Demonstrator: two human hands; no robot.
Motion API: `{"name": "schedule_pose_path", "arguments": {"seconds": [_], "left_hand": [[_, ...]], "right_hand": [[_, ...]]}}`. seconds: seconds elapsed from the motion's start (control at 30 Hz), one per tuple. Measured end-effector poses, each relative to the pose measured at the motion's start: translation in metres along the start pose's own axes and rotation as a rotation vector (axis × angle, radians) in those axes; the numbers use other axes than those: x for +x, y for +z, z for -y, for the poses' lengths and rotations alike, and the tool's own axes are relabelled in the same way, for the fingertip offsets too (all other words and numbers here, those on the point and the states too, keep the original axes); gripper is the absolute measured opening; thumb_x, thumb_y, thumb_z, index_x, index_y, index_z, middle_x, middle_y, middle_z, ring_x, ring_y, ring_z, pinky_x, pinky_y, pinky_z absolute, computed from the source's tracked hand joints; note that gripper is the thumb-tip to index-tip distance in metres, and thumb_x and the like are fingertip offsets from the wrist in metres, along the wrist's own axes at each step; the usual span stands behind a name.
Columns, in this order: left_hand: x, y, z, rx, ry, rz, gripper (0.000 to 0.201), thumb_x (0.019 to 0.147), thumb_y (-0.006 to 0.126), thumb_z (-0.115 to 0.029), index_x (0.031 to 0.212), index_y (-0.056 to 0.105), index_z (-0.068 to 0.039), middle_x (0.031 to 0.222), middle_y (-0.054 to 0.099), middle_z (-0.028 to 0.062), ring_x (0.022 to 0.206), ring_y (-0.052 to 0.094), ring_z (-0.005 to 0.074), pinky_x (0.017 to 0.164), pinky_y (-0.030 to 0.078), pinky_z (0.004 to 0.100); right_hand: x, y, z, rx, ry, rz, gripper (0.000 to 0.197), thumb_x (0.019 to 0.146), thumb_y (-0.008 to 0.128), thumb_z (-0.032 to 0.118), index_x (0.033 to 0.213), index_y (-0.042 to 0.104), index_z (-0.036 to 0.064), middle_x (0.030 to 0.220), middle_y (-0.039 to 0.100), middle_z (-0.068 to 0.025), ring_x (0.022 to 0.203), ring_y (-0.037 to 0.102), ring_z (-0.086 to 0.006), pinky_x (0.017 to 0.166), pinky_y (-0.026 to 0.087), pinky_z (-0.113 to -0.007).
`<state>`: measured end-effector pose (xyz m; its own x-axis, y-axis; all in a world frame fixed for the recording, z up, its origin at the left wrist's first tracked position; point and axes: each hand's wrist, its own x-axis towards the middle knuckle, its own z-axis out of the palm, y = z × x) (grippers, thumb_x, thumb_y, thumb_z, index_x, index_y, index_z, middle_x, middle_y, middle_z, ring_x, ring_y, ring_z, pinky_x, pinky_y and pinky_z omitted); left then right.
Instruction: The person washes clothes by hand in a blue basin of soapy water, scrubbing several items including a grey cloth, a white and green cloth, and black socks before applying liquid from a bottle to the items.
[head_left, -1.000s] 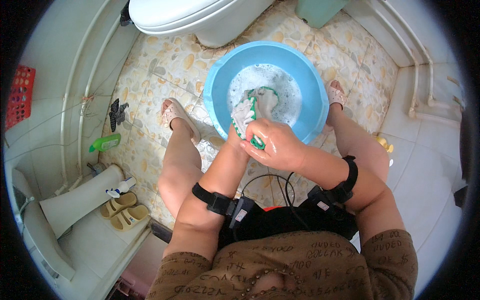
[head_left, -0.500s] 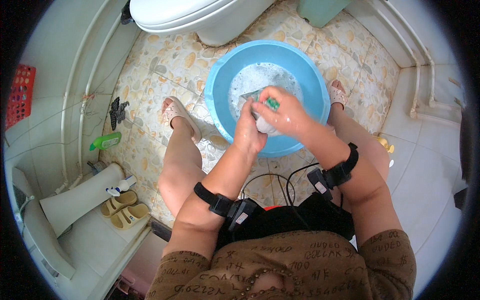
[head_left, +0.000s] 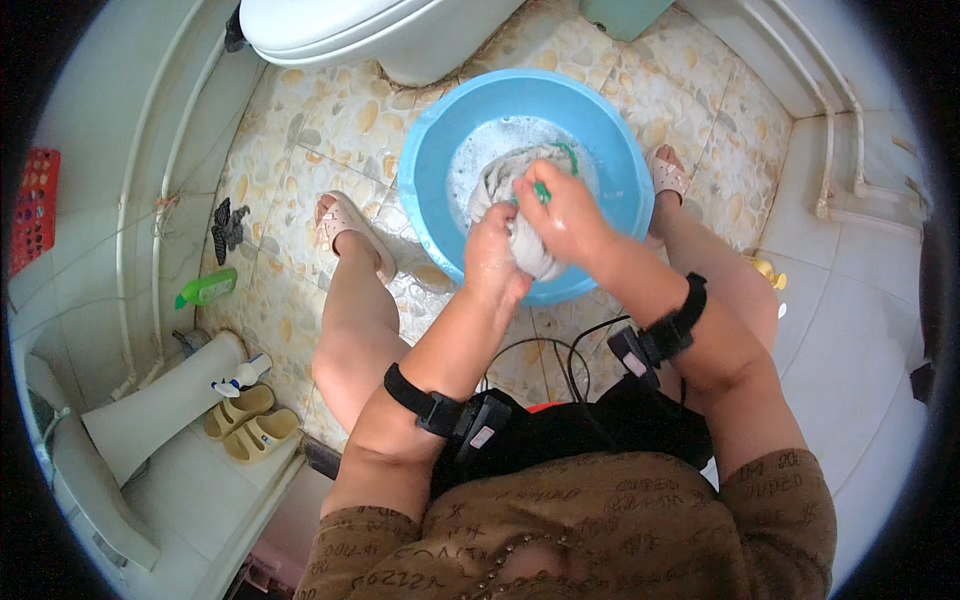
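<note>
Single fisheye head view, steeply down from above, the brown shirt nearest, the blue basin farther off.

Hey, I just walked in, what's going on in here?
A person is gripping a pale cloth with green edging in both bare hands over a blue basin. The left hand and right hand are close together, and a bunched part of the cloth bulges out below them. White suds show in the basin, which is on the patterned floor in front of a toilet. It's hard to tell whether the cloth's far end touches the suds.
</note>
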<state>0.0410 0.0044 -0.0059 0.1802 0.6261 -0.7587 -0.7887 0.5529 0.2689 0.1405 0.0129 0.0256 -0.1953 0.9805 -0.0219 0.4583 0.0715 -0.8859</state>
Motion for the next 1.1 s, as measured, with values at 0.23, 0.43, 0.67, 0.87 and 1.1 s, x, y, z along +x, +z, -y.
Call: {"name": "schedule_pose_path", "arguments": {"seconds": [0.23, 0.43, 0.67, 0.87, 1.1], "left_hand": [[0.006, -0.005, 0.006, 0.187, 0.094, -0.087, 0.025, 0.073, 0.047, -0.017, 0.088, 0.050, 0.002, 0.085, 0.053, 0.0136, 0.075, 0.052, 0.0214, 0.065, 0.042, 0.0323], [-0.020, 0.020, -0.017, 0.094, -0.194, 0.405, 0.038, 0.072, 0.045, -0.014, 0.105, 0.044, 0.002, 0.100, 0.052, 0.0143, 0.090, 0.052, 0.0280, 0.084, 0.039, 0.0387], [-0.010, 0.013, -0.011, 0.509, -0.067, 0.268, 0.057, 0.078, 0.047, -0.033, 0.122, 0.028, -0.002, 0.115, 0.042, 0.0149, 0.102, 0.044, 0.0263, 0.085, 0.036, 0.0340], [-0.010, 0.008, -0.009, 0.830, -0.053, -0.337, 0.070, 0.078, 0.045, -0.038, 0.129, 0.006, -0.010, 0.126, 0.026, 0.0214, 0.114, 0.029, 0.0317, 0.092, 0.024, 0.0427], [0.004, -0.028, -0.024, 0.478, 0.256, -0.331, 0.053, 0.082, 0.040, -0.029, 0.126, 0.017, -0.011, 0.121, 0.034, 0.0153, 0.110, 0.035, 0.0265, 0.086, 0.033, 0.0352]], "right_hand": [[-0.003, 0.004, -0.019, -0.014, 0.200, 0.034, 0.016, 0.077, 0.047, 0.019, 0.078, 0.050, 0.0027, 0.072, 0.054, -0.0168, 0.070, 0.054, -0.0283, 0.062, 0.042, -0.033], [0.022, -0.039, -0.073, 0.789, 0.852, -0.051, 0.040, 0.080, 0.045, 0.038, 0.099, 0.051, 0.0042, 0.099, 0.054, -0.0095, 0.092, 0.050, -0.0227, 0.079, 0.039, -0.035], [0.041, -0.061, -0.033, 0.885, 0.505, -0.075, 0.032, 0.076, 0.055, 0.021, 0.103, 0.046, 0.0065, 0.092, 0.053, -0.0084, 0.088, 0.051, -0.0181, 0.076, 0.040, -0.025], [0.025, -0.027, -0.029, 0.147, 0.025, -0.019, 0.026, 0.074, 0.057, 0.017, 0.094, 0.046, 0.0049, 0.090, 0.053, -0.0134, 0.084, 0.051, -0.0227, 0.075, 0.039, -0.031], [0.025, 0.018, 0.010, 0.095, -0.114, 0.195, 0.026, 0.072, 0.056, 0.007, 0.097, 0.048, 0.0070, 0.096, 0.051, -0.0105, 0.089, 0.049, -0.0176, 0.079, 0.038, -0.028]]}}
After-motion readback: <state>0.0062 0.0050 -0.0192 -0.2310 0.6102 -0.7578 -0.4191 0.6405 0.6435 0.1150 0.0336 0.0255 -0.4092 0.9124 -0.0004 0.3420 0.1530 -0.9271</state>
